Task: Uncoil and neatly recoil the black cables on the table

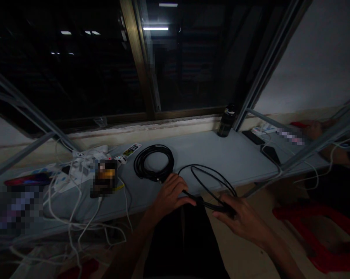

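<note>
A black cable (212,176) arcs in loose loops above my two hands, at the front edge of the grey table (189,149). My right hand (240,217) is closed round a bunch of its strands. My left hand (172,195) has its fingers curled at the cable, with the thumb pointing right along the strands; the fingertips are partly hidden, and the dim light leaves its hold unclear. Just behind my left hand, a second black cable (138,162) lies on the table, wound into a neat round coil.
White cables (76,186) and power strips (82,164) crowd the table's left. A black bottle (226,122) stands by the window. Metal posts (268,69) rise at both sides. At right are another person's hand (314,130) and a red stool (317,209).
</note>
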The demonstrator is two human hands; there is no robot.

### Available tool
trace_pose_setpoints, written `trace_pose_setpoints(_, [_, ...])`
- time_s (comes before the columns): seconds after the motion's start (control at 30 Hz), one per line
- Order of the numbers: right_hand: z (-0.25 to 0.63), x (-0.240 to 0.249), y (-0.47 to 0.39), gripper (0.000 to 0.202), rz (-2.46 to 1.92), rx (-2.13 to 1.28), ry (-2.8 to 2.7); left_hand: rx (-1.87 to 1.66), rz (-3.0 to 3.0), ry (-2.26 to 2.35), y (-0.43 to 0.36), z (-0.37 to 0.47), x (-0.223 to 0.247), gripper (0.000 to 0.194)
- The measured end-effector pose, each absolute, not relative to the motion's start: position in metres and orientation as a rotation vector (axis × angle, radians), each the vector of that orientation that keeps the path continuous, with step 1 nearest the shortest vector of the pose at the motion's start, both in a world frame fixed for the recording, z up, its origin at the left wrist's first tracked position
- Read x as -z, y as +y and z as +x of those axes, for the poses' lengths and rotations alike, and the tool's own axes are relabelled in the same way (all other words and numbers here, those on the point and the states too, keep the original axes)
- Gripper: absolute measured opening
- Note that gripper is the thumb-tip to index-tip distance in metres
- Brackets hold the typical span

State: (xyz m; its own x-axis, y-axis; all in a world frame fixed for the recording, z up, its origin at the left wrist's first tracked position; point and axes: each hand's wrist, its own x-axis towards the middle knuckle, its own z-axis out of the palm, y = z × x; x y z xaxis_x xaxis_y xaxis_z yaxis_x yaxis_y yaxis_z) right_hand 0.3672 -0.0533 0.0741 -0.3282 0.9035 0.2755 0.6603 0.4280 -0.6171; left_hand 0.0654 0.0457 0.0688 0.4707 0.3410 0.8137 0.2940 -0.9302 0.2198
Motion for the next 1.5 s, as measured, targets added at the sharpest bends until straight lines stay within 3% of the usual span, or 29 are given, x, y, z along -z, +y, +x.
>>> trace_pose_setpoints(0.17, [0.389,-0.103,-0.045,0.051,-1.244,-0.576,-1.928,-1.460,2.438,0.541,0.055,0.067,-0.123,0.042])
trace_pose_setpoints(0.27, [0.403,-0.119,-0.037,0.056,-1.110,-0.852,-1.771,-1.221,2.260,0.616,0.065,0.071,-0.161,0.040])
trace_pose_setpoints(0.4, [0.418,-0.120,-0.016,0.061,-0.833,-1.312,-1.474,-0.984,1.965,0.716,0.092,0.087,-0.189,0.055])
trace_pose_setpoints(0.63, [0.434,-0.070,0.024,0.076,-0.626,-1.744,-1.211,-0.722,1.410,0.576,0.147,0.126,-0.162,0.068])
trace_pose_setpoints(0.93, [0.431,-0.019,0.033,0.078,-0.790,-1.561,-0.886,-0.724,1.019,0.513,0.185,0.153,-0.132,0.067])
trace_pose_setpoints(1.1, [0.428,-0.011,0.025,0.078,-0.695,-1.591,-0.838,-0.527,1.072,0.499,0.190,0.155,-0.129,0.063])
trace_pose_setpoints(1.33, [0.444,-0.028,0.021,0.083,-0.505,-1.839,-1.109,-0.389,1.600,0.586,0.186,0.155,-0.146,0.077])
trace_pose_setpoints(1.5, [0.451,-0.062,0.031,0.096,-0.354,-2.009,-1.242,-0.467,1.990,0.433,0.176,0.158,-0.159,0.062])
